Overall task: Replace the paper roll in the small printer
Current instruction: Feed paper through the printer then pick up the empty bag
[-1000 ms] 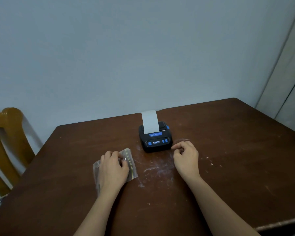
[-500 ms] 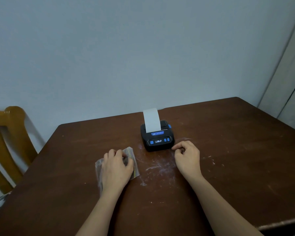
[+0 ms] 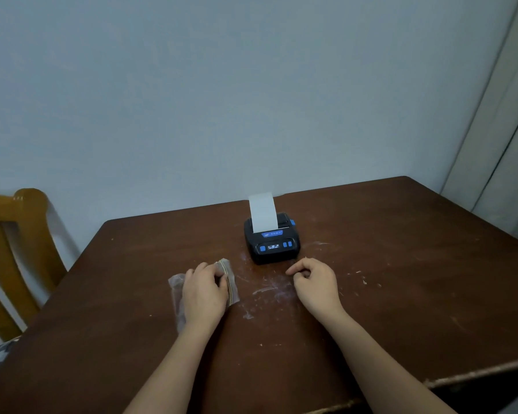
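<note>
A small black printer (image 3: pixel 272 245) with blue buttons stands on the dark wooden table (image 3: pixel 401 264), its lid closed. A strip of white paper (image 3: pixel 263 215) sticks up out of its slot. My left hand (image 3: pixel 204 291) lies flat on a clear zip bag (image 3: pixel 234 286) to the left of the printer, fingers bent over it; the bag's contents are hidden. My right hand (image 3: pixel 314 283) rests on the table just in front of the printer, fingers curled, holding nothing and a little apart from the printer.
A wooden chair (image 3: pixel 15 252) stands at the table's left side. The wall runs close behind the table. White scuffs and crumbs (image 3: pixel 269 289) mark the wood between my hands. The near table edge (image 3: pixel 476 373) is chipped at the right.
My right hand has drawn back slightly from the printer's front corner. My left hand stays on the zip bag. The camera view has shifted a little.
</note>
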